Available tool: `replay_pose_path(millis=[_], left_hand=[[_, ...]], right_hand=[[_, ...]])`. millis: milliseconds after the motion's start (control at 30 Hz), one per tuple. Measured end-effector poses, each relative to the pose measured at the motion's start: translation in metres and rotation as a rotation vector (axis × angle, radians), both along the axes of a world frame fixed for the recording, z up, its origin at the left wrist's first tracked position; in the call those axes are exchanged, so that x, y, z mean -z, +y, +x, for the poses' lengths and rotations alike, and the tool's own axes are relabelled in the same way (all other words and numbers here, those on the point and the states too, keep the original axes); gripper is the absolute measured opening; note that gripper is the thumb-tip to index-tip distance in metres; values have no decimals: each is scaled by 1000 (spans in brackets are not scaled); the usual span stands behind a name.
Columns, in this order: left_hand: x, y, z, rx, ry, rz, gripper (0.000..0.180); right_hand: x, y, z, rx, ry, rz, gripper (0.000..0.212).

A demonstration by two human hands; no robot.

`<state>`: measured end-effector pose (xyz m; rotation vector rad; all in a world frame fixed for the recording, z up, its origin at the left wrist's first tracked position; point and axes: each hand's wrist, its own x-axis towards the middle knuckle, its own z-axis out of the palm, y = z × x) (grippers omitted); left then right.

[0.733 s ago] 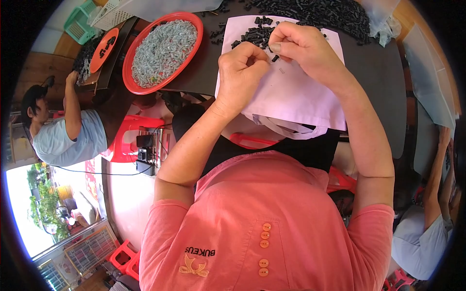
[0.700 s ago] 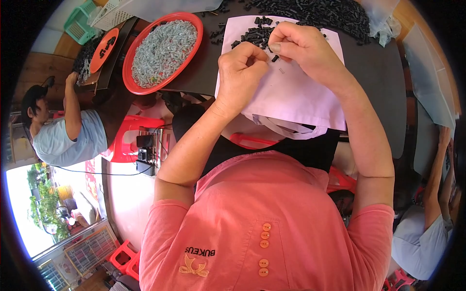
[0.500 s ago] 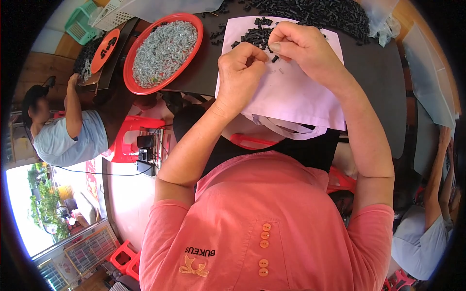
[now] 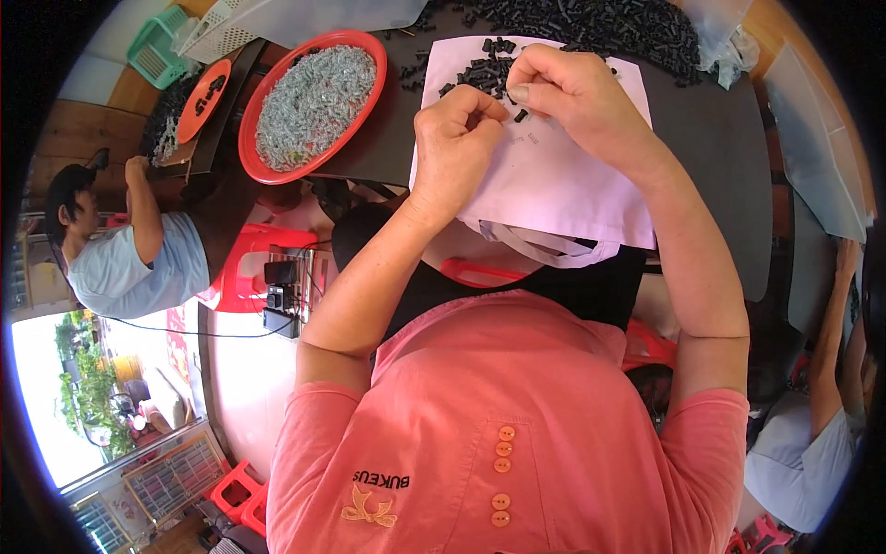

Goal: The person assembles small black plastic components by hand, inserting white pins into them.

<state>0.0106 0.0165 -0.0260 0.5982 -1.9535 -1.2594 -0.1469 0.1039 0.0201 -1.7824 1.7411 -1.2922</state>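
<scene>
A pale lilac cloth with straps (image 4: 554, 198) lies over the near edge of the dark table. My left hand (image 4: 454, 138) is above its left side, thumb and fingers pinched together. My right hand (image 4: 581, 97) faces it from the right, also closed in a pinch; whatever is between the fingertips of either hand is too small or hidden. Just below the right fingertips is a small black spool-shaped part (image 4: 521, 116). Tiny thin coil-like pieces (image 4: 532, 138) lie on the cloth between the hands. Beyond the fingers, several more black parts (image 4: 484, 74) form a loose heap on the cloth.
A red basin (image 4: 247, 138) full of small silvery pieces stands left of the cloth. A large pile of black parts (image 4: 637, 32) covers the far table (image 4: 720, 175), beside a clear plastic bag (image 4: 734, 55). At left, a person (image 4: 138, 258) works near an orange plate (image 4: 196, 120); another person's arm (image 4: 831, 342) shows at right.
Both hands stay pinched over the cloth, with only a slight shift of the fingers. At left, the other person's head and raised hand have moved a little.
</scene>
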Motion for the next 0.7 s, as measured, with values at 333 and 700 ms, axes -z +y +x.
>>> replay_pose_path(millis=[333,700], left_hand=[[-8,-2,3,15,-50,126,13],[-11,-5,11,40,-77,186,11]], right_hand=[[-2,2,3,12,24,-30,5],[2,1,2,22,95,-75,6]])
